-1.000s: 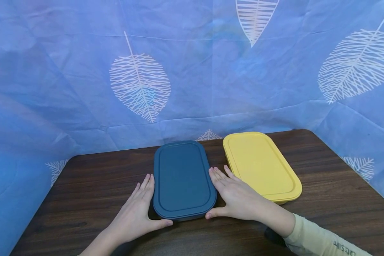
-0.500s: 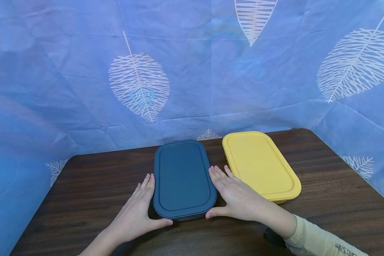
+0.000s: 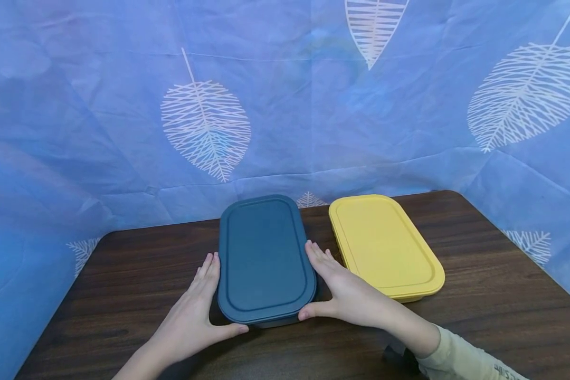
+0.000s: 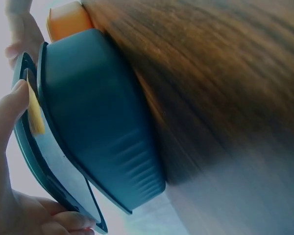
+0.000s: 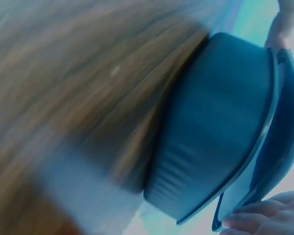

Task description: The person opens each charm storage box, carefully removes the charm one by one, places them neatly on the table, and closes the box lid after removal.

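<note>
- Blue cloth (image 3: pixel 285 116), printed with white leaves (image 3: pixel 206 129), hung behind the table.
- The table (image 3: pixel 138 274) was dark and wood-grained.
- A deep blue box (image 4: pixel 98 107) stood on it, near the middle of the far edge.
- A yellow box (image 3: pixel 387 245), its lid on, stood slantwise just beside it, on the person's right.
- The blue lid (image 3: pixel 267 258) was raised over its box, with a gap along the near rim in both wrist views.
- The left hand (image 3: pixel 192 316) gripped the lid's left side, thumb at the near edge.
- The right hand (image 3: pixel 344 295) gripped the opposite side likewise, below a pale sleeve (image 3: pixel 461 356).
- A dark thing (image 3: pixel 401 361) under the right wrist was perhaps a strap; it was mostly hidden.
</note>
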`<action>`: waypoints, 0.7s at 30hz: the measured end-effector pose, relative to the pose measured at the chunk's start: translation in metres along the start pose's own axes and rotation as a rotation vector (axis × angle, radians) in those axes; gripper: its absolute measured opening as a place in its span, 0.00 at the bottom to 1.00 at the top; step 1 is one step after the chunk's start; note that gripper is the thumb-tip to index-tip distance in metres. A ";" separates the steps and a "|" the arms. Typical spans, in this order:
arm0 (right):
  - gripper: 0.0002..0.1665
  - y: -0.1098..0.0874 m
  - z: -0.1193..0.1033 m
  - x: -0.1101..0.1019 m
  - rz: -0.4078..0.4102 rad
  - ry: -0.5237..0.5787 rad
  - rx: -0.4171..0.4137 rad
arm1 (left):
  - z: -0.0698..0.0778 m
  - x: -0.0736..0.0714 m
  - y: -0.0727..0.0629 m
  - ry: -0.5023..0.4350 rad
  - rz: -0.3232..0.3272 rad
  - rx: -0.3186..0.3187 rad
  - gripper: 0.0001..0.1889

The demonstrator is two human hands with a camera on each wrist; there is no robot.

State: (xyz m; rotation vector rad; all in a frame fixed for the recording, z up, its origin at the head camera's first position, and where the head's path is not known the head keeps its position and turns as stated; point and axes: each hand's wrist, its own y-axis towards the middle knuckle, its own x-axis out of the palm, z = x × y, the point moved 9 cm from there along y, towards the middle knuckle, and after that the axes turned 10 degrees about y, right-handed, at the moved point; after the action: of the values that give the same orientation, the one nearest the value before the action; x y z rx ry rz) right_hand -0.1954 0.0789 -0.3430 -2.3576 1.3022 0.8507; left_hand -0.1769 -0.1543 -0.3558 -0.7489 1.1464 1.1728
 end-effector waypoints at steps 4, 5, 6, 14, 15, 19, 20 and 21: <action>0.53 0.001 -0.002 0.000 0.036 0.168 -0.006 | -0.005 -0.004 -0.003 -0.011 0.015 -0.016 0.69; 0.50 0.002 -0.004 0.000 0.041 0.220 -0.023 | -0.007 -0.005 -0.004 -0.014 0.018 -0.020 0.69; 0.47 0.003 -0.005 0.000 0.044 0.271 -0.038 | -0.008 -0.006 -0.005 -0.016 0.020 -0.025 0.69; 0.38 0.011 -0.016 0.016 -0.067 0.923 -0.079 | -0.018 -0.008 -0.012 -0.047 0.011 -0.057 0.68; 0.38 0.011 -0.018 0.017 -0.074 1.000 -0.078 | -0.019 -0.008 -0.013 -0.058 0.010 -0.061 0.68; 0.39 0.015 -0.021 0.018 -0.060 1.183 -0.071 | -0.024 -0.010 -0.017 -0.111 0.000 -0.073 0.67; 0.40 0.017 -0.022 0.019 -0.055 1.220 -0.065 | -0.025 -0.011 -0.018 -0.136 -0.005 -0.073 0.66; 0.40 0.018 -0.022 0.020 -0.051 1.257 -0.057 | -0.026 -0.012 -0.019 -0.164 -0.013 -0.074 0.65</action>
State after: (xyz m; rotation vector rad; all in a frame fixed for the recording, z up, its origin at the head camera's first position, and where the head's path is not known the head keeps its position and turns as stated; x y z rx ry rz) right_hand -0.1949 0.0446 -0.3381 -2.9916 1.5138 -0.8233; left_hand -0.1662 -0.1871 -0.3544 -0.7012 0.9654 1.2478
